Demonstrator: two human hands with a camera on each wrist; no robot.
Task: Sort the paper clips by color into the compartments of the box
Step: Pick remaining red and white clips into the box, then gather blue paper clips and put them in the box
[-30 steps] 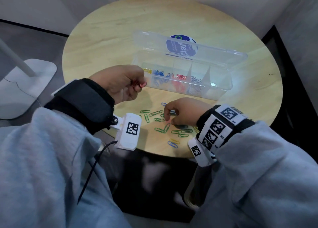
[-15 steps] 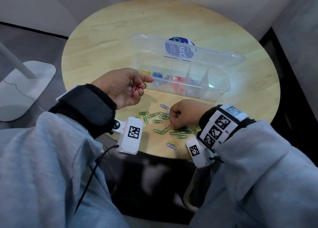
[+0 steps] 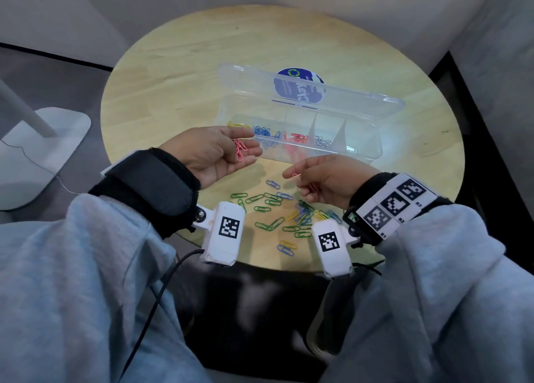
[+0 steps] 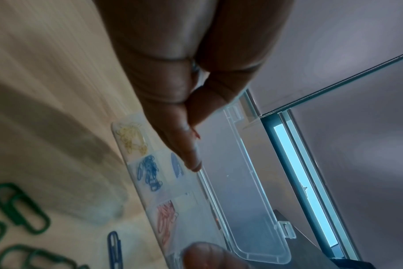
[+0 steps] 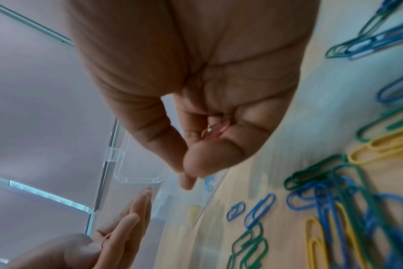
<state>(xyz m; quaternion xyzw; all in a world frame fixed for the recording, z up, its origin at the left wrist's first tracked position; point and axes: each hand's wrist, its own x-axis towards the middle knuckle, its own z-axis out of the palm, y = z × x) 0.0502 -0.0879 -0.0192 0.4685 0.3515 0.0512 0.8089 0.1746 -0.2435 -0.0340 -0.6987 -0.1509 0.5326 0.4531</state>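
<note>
My left hand (image 3: 228,154) is held palm up with straight fingers beside the box's left end, and several red paper clips (image 3: 239,149) lie on the palm. My right hand (image 3: 306,181) hovers over the loose pile, its fingers curled round red paper clips (image 5: 215,131). The clear box (image 3: 372,151) stands open behind both hands. It holds yellow clips (image 3: 238,124), blue clips (image 3: 264,131), red clips (image 3: 297,136) and silver clips (image 3: 323,143), each colour in its own compartment. Loose green clips (image 3: 268,203), blue and yellow clips lie near the table's front edge.
The round wooden table (image 3: 179,64) has bare surface behind and left of the box. The box lid (image 3: 332,99) with a blue sticker stands tilted back. A white lamp base (image 3: 43,151) sits on the floor at the left. The table's near edge runs just under my wrists.
My left hand has uncurled into a flat upturned palm showing the red clips. My right hand has lifted off the pile with red clips and turned toward the left hand.
</note>
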